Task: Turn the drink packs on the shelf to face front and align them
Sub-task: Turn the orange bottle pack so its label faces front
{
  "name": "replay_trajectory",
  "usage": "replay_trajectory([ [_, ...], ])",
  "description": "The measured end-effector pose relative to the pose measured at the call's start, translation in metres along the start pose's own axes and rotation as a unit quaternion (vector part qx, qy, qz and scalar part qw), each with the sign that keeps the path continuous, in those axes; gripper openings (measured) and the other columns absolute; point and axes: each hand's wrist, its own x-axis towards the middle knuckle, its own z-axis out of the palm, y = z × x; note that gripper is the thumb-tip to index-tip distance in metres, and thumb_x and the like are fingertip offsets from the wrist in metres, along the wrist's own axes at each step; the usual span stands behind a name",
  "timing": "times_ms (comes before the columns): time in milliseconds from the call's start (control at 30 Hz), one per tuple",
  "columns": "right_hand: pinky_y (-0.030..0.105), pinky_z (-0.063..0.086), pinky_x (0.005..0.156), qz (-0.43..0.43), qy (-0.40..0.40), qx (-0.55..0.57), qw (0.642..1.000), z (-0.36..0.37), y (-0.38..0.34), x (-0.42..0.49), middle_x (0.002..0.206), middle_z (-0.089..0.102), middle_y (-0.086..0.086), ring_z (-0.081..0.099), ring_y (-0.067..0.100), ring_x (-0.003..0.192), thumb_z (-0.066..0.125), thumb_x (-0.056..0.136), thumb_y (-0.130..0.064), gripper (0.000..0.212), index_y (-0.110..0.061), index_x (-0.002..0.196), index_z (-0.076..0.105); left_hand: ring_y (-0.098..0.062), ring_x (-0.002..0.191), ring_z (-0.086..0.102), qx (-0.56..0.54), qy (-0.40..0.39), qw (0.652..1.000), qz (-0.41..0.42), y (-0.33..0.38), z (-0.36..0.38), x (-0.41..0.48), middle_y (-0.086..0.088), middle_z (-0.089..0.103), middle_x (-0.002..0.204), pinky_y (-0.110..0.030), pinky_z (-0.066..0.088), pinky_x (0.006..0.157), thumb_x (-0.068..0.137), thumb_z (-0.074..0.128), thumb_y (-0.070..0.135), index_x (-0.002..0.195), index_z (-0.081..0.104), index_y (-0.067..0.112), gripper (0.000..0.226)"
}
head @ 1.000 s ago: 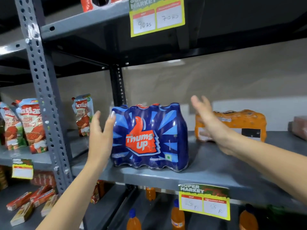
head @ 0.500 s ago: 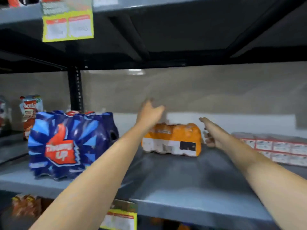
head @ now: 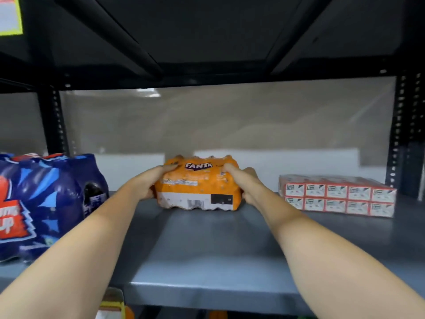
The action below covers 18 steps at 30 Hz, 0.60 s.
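Both hands clamp the orange Fanta pack (head: 197, 184) at the back of the grey shelf (head: 207, 261): the left hand (head: 147, 183) grips its 9 o'clock end, the right hand (head: 245, 180) its 3 o'clock end. The blue Thums Up pack (head: 43, 203) stands at 9 o'clock, the red-and-white cartons (head: 335, 195) at 3 o'clock.

A shrink-wrapped block of red-and-white cartons (head: 338, 195), stacked in two rows, is seen at three o'clock, resting on the grey metal deck. A yellow-edged price tag (head: 10, 16) is hung at eleven o'clock from the upper tier. Perforated black uprights (head: 399, 132) are set at both sides, before a beige back wall (head: 218, 120).
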Motion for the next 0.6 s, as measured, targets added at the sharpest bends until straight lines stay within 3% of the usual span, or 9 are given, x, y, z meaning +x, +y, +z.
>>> replay_trajectory([
  [100,0.035,0.062,0.069,-0.055,-0.002,-0.035,0.998,-0.010,0.000,-0.001,0.112,0.073,0.015,0.074,0.026,0.091,0.074,0.066,-0.031,0.051,-0.010,0.112,0.064,-0.025,0.091,0.073,0.026,-0.002,0.998,0.059,0.002,0.005,-0.006,-0.009,0.075,0.108,-0.035,0.058,0.072,0.083,0.072,0.029,0.129,0.056,0.009,0.052],
  [167,0.040,0.060,0.080,-0.069,0.005,-0.077,0.995,-0.014,0.000,-0.004,0.121,0.056,0.010,0.064,0.029,0.106,0.072,0.058,-0.024,0.066,-0.011,0.119,0.051,-0.029,0.108,0.063,0.068,0.005,0.992,0.106,0.005,0.007,-0.013,-0.009,0.062,0.128,-0.043,0.053,0.088,0.079,0.076,0.015,0.141,0.039,0.011,0.072],
  [267,0.033,0.051,0.068,-0.079,0.044,-0.161,0.983,-0.019,0.001,-0.009,0.115,0.034,0.005,0.049,0.032,0.114,0.071,0.045,-0.007,0.089,-0.015,0.127,0.038,-0.024,0.117,0.050,0.187,0.024,0.970,0.154,0.002,0.011,-0.022,-0.005,0.047,0.135,-0.040,0.047,0.093,0.071,0.082,0.004,0.149,0.017,0.018,0.103],
  [333,0.044,0.053,0.083,-0.068,0.041,-0.243,0.967,-0.024,0.004,-0.012,0.118,0.032,0.004,0.045,0.036,0.120,0.078,0.048,-0.004,0.099,-0.017,0.135,0.034,-0.028,0.126,0.046,0.255,0.048,0.952,0.164,-0.005,0.015,-0.024,-0.008,0.041,0.142,-0.044,0.046,0.098,0.066,0.086,0.006,0.148,0.012,0.017,0.111],
  [433,0.053,0.048,0.101,-0.068,0.023,-0.293,0.953,-0.032,0.009,-0.013,0.128,0.036,0.006,0.046,0.036,0.125,0.087,0.058,-0.017,0.098,-0.021,0.140,0.032,-0.033,0.131,0.045,0.276,0.090,0.942,0.170,-0.013,0.022,-0.024,-0.012,0.043,0.145,-0.046,0.044,0.099,0.064,0.087,0.009,0.145,0.019,0.014,0.106],
  [533,0.050,0.050,0.102,-0.083,-0.005,-0.162,0.983,-0.036,0.006,-0.016,0.134,0.047,0.007,0.053,0.029,0.123,0.081,0.062,-0.059,0.076,-0.026,0.120,0.044,-0.033,0.130,0.046,0.272,0.107,0.940,0.176,-0.014,0.027,-0.025,-0.012,0.046,0.144,-0.046,0.045,0.098,0.067,0.087,0.019,0.143,0.028,0.013,0.097],
  [600,0.054,0.047,0.104,-0.069,-0.012,-0.053,0.996,-0.036,0.003,-0.011,0.139,0.053,0.010,0.055,0.030,0.124,0.064,0.063,-0.080,0.083,-0.027,0.125,0.047,-0.030,0.123,0.051,0.218,0.141,0.946,0.194,-0.012,0.033,-0.028,-0.010,0.050,0.141,-0.042,0.047,0.090,0.071,0.081,0.039,0.140,0.036,0.014,0.086],
])
